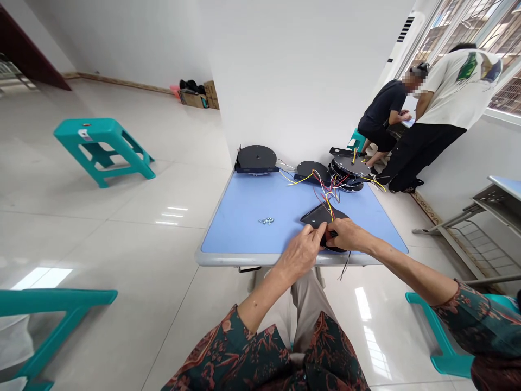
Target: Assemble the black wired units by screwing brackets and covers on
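A black round-edged plate with red, yellow and white wires rising from it lies near the table's front edge. My left hand is closed at the plate's near side, its index finger reaching onto the surface. Against it, my right hand has its fingers curled together over the plate beside the wires; what they pinch is hidden. A thin dark cord hangs over the front edge below my right hand. To the left lies a small pile of silver screws.
On the blue table, more black plates stand at the back: one at left, one mid-back, and a wired stack. Teal stools stand around. Two people are at another table by the window.
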Demonstrator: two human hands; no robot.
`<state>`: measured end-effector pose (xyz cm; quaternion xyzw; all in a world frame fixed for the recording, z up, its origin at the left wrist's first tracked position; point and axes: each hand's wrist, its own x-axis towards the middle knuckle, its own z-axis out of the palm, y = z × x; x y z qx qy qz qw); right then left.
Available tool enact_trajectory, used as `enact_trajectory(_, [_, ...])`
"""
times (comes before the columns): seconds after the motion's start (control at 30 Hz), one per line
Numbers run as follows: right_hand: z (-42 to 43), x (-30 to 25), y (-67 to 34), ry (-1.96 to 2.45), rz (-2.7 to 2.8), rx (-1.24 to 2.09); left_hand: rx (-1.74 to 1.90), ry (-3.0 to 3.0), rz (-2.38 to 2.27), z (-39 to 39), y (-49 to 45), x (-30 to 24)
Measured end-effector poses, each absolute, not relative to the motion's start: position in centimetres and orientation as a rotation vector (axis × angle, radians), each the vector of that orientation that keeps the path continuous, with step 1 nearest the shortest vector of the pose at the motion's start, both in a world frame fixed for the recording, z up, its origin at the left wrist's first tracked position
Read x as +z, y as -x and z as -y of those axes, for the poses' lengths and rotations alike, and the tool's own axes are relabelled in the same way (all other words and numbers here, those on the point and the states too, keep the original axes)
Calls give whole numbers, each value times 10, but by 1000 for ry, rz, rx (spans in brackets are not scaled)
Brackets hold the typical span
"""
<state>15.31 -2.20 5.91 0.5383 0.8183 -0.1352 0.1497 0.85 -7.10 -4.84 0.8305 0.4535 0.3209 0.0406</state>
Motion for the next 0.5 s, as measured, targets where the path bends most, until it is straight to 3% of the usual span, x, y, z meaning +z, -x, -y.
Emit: enact_trajectory(0.5, [28,53,-153,-1607,-2336,-312,974,-2539,-1385,72,-8,-47])
